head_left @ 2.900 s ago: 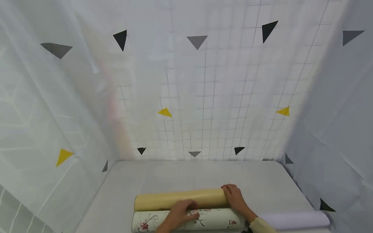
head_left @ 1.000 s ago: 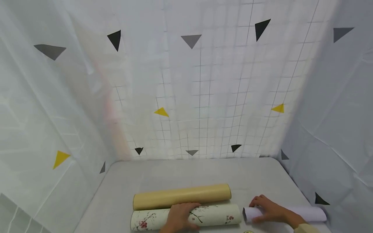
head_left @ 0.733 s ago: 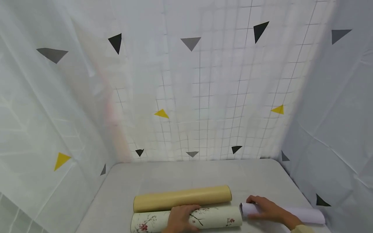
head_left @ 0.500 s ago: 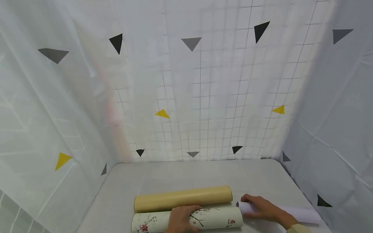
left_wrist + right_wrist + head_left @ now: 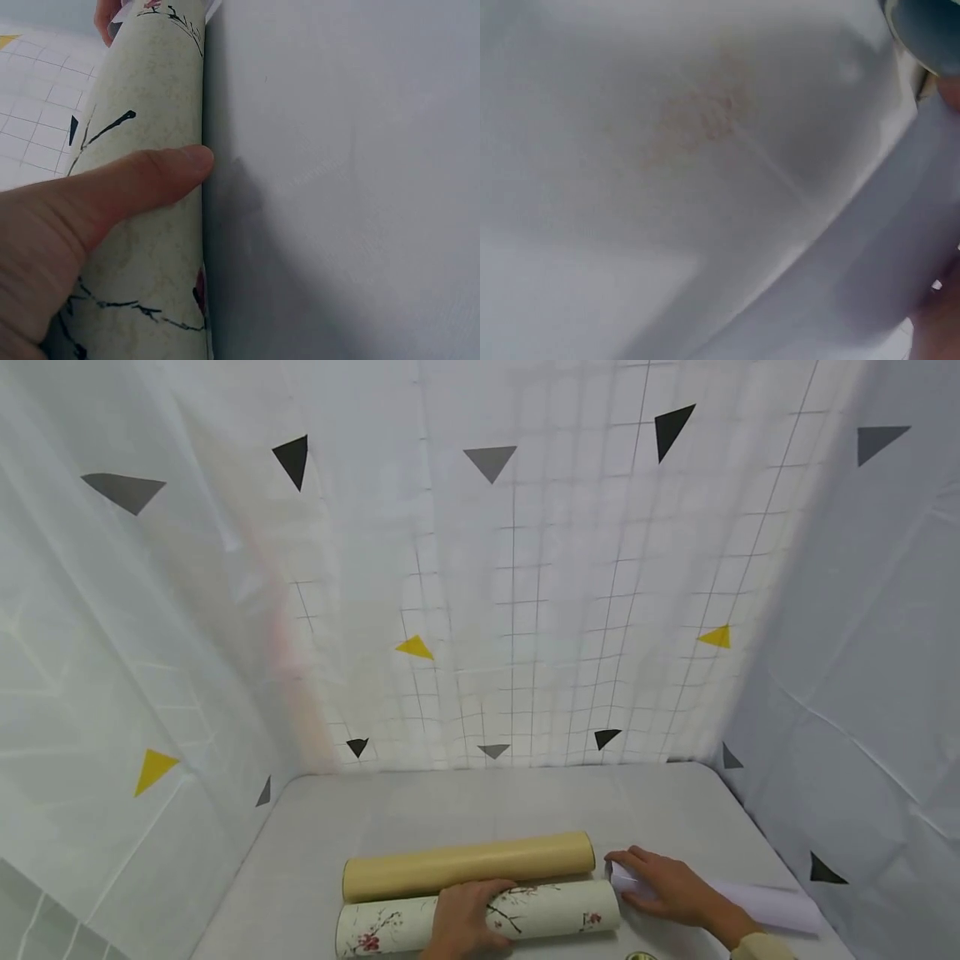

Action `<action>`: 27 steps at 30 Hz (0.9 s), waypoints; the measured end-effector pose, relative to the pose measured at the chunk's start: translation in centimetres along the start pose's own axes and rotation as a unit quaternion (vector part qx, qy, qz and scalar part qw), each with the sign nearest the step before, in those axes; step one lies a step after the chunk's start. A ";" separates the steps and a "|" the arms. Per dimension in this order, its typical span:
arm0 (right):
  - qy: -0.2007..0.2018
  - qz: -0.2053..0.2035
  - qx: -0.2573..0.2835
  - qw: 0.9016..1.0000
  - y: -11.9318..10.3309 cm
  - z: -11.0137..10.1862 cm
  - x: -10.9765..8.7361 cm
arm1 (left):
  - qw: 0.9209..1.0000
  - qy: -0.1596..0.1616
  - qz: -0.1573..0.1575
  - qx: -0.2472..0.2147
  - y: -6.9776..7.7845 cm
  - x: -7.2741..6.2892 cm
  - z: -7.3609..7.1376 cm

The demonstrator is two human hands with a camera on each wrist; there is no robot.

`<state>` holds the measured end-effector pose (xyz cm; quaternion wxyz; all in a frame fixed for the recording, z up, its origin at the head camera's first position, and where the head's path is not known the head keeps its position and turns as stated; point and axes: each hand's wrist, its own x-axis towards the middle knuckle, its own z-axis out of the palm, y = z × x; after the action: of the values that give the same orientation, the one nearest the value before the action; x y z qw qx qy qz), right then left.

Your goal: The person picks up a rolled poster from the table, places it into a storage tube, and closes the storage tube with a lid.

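Observation:
Around the middle of a pale wallpaper roll with blossom branches (image 5: 555,910), my left hand (image 5: 463,917) holds it from above. In the left wrist view the thumb (image 5: 150,176) lies across this roll's near side. Just behind it lies a plain yellow roll (image 5: 468,867), slightly slanted. My right hand (image 5: 671,889) grips a glossy white roll (image 5: 772,906) near its left end, which is close to the right ends of the other two. In the right wrist view the white roll (image 5: 870,247) runs diagonally, with the hand mostly out of frame.
The rolls lie on a white-covered table (image 5: 322,810). A small gold-rimmed round thing (image 5: 641,956) shows at the bottom edge. Whitish sheeting (image 5: 480,568) with black, grey and yellow triangles encloses the back and sides.
My right hand has left the yellow roll's right end and taken hold of the white roll. The white roll's near-centre end has shifted left and away, so it now slants. My left hand stays on the blossom roll.

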<state>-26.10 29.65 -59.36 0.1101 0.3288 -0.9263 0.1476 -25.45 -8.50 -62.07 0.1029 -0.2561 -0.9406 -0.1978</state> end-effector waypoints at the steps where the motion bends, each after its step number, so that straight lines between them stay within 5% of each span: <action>1: 0.008 -0.001 -0.010 1.000 0.0 0.2 0.0 | 1.000 0.003 0.000 0.003 0.0 0.0 0.0; 15: -0.015 -0.019 -0.047 0.999 -0.3 1.5 0.2 | 0.999 0.035 0.007 0.039 0.4 -0.2 -0.5; 22: 0.055 -0.017 -0.106 0.993 -0.6 1.9 0.3 | 0.999 0.035 0.002 0.033 0.4 0.1 -0.5; 27: 0.071 -0.003 -0.119 0.990 -0.6 2.2 0.6 | 0.998 0.040 0.007 0.038 0.3 0.1 -0.5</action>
<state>-26.42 28.13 -61.08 0.2140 0.3053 -0.9260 0.0593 -25.35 -8.40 -61.50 0.1516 -0.2506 -0.9406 -0.1718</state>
